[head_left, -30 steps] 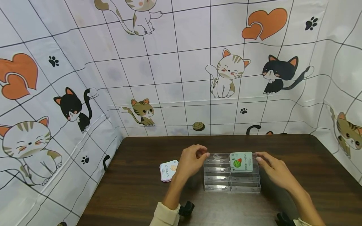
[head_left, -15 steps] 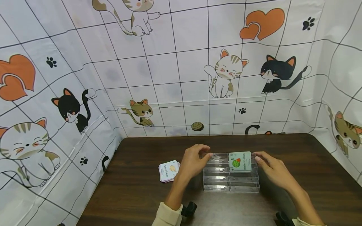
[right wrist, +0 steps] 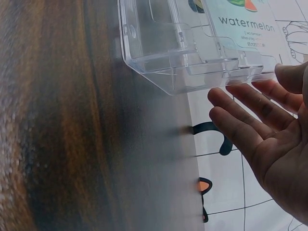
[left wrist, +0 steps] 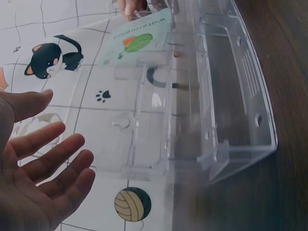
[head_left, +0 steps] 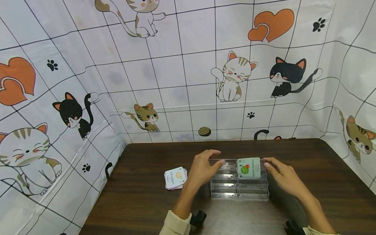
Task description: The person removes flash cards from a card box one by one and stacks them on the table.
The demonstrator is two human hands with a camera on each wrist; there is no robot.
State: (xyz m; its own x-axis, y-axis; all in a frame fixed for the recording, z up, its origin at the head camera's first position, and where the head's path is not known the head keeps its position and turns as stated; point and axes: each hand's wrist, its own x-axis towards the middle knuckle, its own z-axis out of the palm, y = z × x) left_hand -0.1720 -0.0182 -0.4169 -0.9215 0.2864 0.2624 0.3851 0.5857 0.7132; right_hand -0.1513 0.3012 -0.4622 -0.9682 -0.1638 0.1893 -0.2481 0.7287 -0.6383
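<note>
A clear plastic tiered rack with two columns of slots stands on the table. A pale green watermelon card sits in its rear right slot. My left hand is at the rack's rear left corner, thumb and fingers spread; the left wrist view shows the palm with nothing in it. At the rear right corner, my right hand touches the rack's side with thumb and fingertips, fingers nearly straight in the right wrist view. Left of my left hand lies a stack of cards, a chicken card on top.
The dark brown wooden table ends at a cloth backdrop printed with cats, hearts and paws. Dark straps with small devices sit on both wrists, beside light sleeves.
My left hand has shifted slightly right and its fingers have spread from the thumb. My right hand stays at the rack's corner. The view has turned slightly.
</note>
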